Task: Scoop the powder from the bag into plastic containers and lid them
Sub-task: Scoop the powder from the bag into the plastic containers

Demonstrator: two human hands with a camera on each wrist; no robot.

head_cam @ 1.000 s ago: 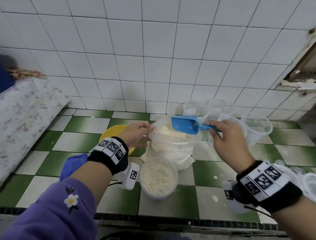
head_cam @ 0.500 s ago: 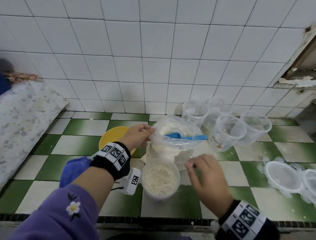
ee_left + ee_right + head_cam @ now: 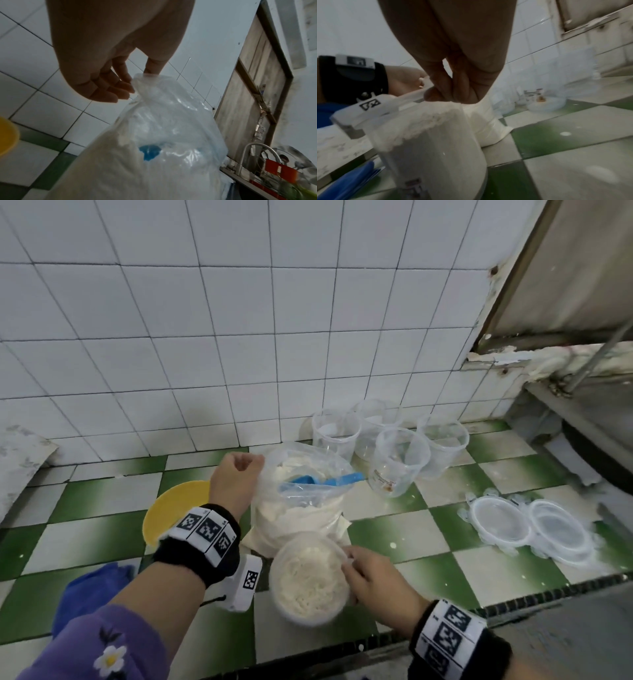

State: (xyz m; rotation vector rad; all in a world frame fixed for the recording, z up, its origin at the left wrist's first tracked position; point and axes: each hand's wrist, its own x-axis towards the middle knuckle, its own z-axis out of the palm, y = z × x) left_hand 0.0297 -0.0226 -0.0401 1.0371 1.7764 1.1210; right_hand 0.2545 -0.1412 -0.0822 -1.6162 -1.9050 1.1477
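Note:
A clear plastic bag [image 3: 298, 508] of white powder stands on the green-and-white checked counter. The blue scoop [image 3: 325, 480] lies in its mouth, handle pointing right, and shows through the bag [image 3: 171, 135] as a blue patch [image 3: 149, 151]. My left hand [image 3: 239, 470] pinches the bag's left rim [image 3: 137, 77] between thumb and fingers. In front of the bag stands a clear container [image 3: 308, 577] filled with powder. My right hand [image 3: 366, 573] grips its right rim, fingers curled over the edge [image 3: 447, 93].
Several empty clear containers [image 3: 400, 460] stand behind the bag by the tiled wall. Two clear lids [image 3: 500, 518] lie at the right. A yellow bowl [image 3: 171, 508] and blue cloth [image 3: 89, 590] sit at the left. The counter's dark front edge [image 3: 342, 648] runs below.
My right hand left the scoop in the bag, came down toward me and took hold of the filled container's rim. The left hand kept hold of the bag. The camera view shifted right.

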